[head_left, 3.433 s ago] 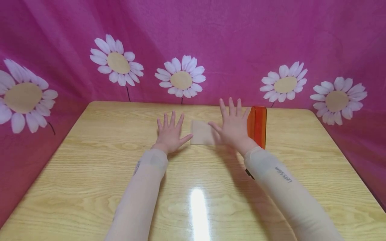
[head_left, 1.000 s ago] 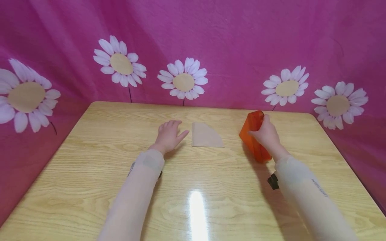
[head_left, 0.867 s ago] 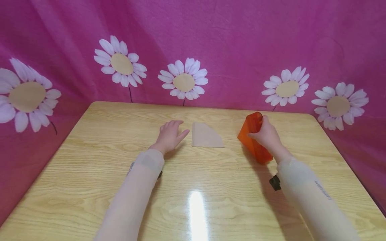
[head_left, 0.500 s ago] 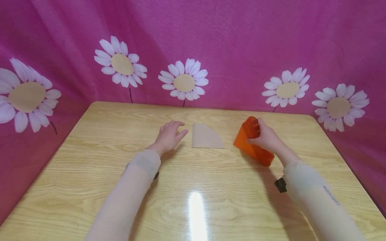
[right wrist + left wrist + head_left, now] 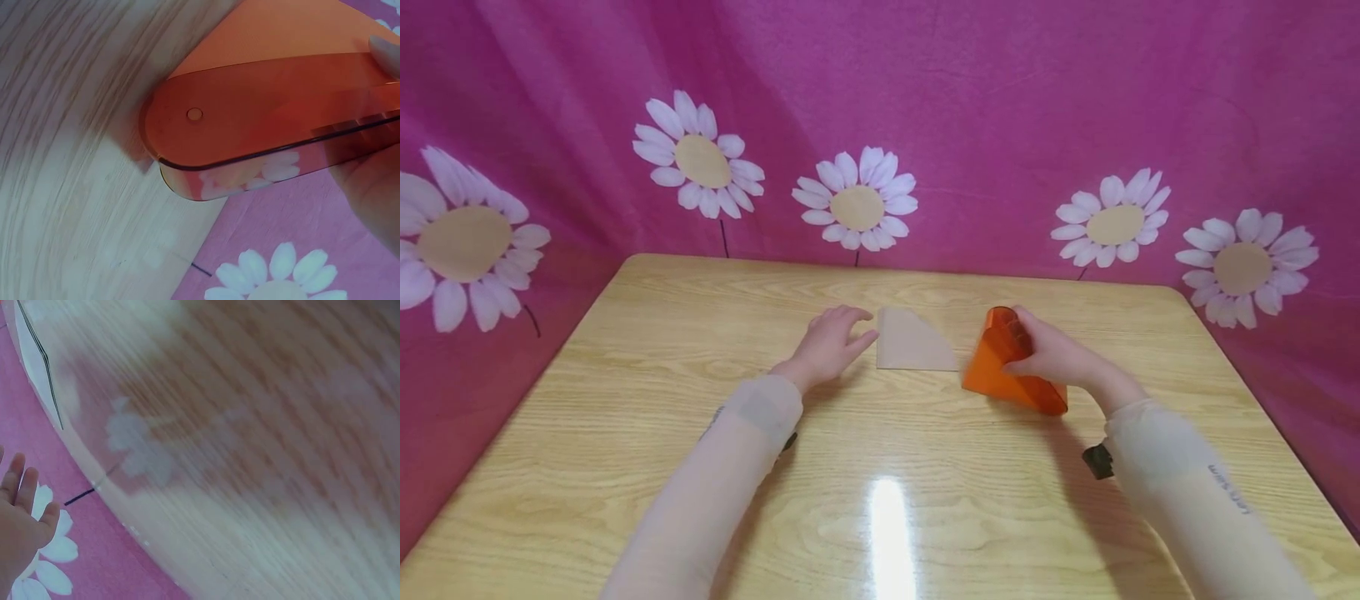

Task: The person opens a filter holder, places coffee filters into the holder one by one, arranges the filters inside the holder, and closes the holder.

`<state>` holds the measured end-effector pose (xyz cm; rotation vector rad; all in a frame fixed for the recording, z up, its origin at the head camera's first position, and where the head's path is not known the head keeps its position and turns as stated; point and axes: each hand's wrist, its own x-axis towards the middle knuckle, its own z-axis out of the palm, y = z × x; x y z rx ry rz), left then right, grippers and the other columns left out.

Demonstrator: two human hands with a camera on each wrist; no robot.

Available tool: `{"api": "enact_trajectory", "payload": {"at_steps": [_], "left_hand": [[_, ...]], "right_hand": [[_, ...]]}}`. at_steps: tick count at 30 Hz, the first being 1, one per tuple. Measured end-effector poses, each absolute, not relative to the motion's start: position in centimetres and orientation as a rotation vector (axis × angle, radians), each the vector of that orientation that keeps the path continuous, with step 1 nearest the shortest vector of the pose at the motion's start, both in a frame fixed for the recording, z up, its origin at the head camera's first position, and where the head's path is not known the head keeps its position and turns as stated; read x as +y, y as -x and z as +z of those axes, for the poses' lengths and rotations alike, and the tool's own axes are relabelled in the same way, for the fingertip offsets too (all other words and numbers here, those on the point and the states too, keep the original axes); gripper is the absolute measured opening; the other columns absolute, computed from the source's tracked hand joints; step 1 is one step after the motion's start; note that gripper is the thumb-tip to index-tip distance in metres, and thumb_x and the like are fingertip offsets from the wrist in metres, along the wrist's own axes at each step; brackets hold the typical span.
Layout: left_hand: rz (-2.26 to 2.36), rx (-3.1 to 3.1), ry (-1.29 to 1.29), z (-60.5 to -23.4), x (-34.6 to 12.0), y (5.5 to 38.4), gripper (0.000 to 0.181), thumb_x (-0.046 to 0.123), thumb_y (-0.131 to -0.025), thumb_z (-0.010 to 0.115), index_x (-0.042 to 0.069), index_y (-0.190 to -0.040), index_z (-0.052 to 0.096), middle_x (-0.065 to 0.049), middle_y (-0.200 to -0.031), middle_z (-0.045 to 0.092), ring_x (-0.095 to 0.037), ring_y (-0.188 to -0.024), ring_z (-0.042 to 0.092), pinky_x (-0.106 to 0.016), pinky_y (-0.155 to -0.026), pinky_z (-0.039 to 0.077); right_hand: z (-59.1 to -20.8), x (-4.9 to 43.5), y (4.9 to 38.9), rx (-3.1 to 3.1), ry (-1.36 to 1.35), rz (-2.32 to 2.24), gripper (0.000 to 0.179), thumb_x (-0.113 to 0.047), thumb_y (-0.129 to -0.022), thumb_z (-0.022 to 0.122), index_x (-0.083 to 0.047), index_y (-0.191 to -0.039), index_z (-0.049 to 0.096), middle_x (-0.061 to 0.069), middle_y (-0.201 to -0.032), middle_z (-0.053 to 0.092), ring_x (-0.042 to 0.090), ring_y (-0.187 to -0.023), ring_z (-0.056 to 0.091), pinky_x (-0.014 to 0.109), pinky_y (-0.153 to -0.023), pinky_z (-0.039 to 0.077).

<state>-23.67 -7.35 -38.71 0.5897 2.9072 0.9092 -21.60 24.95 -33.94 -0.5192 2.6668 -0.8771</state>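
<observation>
"While you look from the head view, what is the right hand (image 5: 1056, 354) doing?"

"Between three and four o'clock from the middle, it grips the orange holder (image 5: 992, 371), thumb on one side, fingers round the other."

"And the left hand (image 5: 823, 346)?"

"At eight o'clock, holding nothing, fingers loosely bent, thumb apart from them. The paper (image 5: 913, 343) lies at its three o'clock, just beside the fingertips; I cannot tell whether they touch."

"What else is around?"

"The paper lies on the wooden table (image 5: 985, 500), between the left hand and the holder, whose lower corner is near it. The right hand covers part of the holder. A black block (image 5: 1097, 461) shows under the right wrist, and a pink cloth (image 5: 977, 100) with white flowers (image 5: 857, 206) hangs at twelve o'clock."

"How does the holder look?"

"See-through orange, sitting at four o'clock, tilted. I cannot tell whether it touches the table."

"Left wrist view?"

"The left hand is at eight o'clock, fingers apart, in front of a flower. The paper shows at ten o'clock; glossy table fills most of the rest."

"And the right wrist?"

"The thumb is at two o'clock against the holder, the rest of the hand between three and four. The holder's rounded end points to nine o'clock and bears a small round mark (image 5: 195, 114); a flower shows through its lower side."
</observation>
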Motion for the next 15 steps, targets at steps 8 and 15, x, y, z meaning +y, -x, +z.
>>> {"api": "enact_trajectory", "payload": {"at_steps": [8, 15], "left_hand": [[0.924, 2.855, -0.65, -38.6, -6.9, 23.2, 0.044, 0.037, -0.096, 0.049, 0.01, -0.13, 0.051, -0.008, -0.135, 0.051, -0.026, -0.131, 0.041, -0.047, -0.112, 0.025], [0.976, 2.813, -0.728, -38.5, -5.9, 22.8, 0.045, 0.035, -0.092, 0.056, 0.009, -0.129, 0.053, -0.008, -0.132, 0.054, -0.025, -0.127, 0.045, -0.04, -0.109, 0.032]], "right_hand": [[-34.0, 23.1, 21.2, 2.687, 0.581, -0.855, 0.057, -0.008, -0.079, 0.071, -0.001, -0.122, 0.035, 0.016, -0.105, 0.055, 0.028, -0.095, 0.052, 0.042, -0.086, 0.045], [-34.0, 21.6, 20.9, 2.705, 0.658, -0.824, 0.058, -0.008, -0.078, 0.071, 0.002, -0.122, 0.034, 0.016, -0.101, 0.054, 0.026, -0.091, 0.051, 0.04, -0.083, 0.043]]}}
